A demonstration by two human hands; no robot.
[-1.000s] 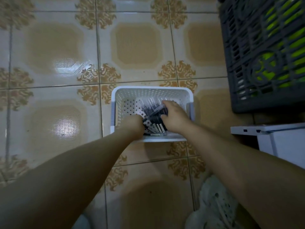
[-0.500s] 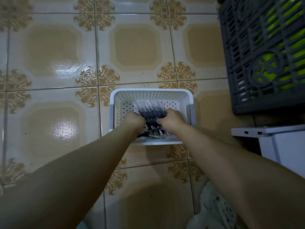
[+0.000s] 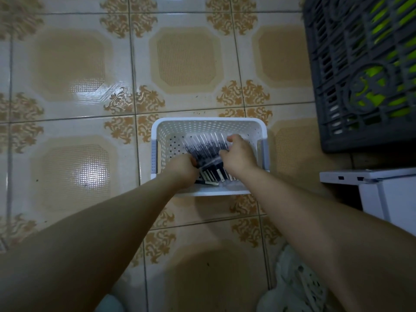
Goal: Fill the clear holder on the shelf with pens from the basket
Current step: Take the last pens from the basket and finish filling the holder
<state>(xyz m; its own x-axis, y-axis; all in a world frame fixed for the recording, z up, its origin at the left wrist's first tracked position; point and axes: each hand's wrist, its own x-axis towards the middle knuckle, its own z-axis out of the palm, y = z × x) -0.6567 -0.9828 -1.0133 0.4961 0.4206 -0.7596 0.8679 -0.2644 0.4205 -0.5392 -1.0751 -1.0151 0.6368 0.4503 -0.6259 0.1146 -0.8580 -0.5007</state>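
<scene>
A white perforated basket sits on the tiled floor in front of me. Inside it lies a bunch of several clear-barrelled pens with dark ink and white caps, fanned side by side. My left hand grips the bunch from its left side, fingers curled under the pens. My right hand grips the same bunch from the right, fingers curled over the barrels. The clear holder and the shelf are out of view.
A dark grey slatted crate with green things inside stands at the upper right. A white cabinet or box sits at the right edge. A white slotted shoe shows at the bottom right. Glossy patterned tiles cover the floor to the left.
Both hands closed in on the pens from either side and gathered them into one bunch, which now sits slightly higher in the basket. The right hand has shifted right.
</scene>
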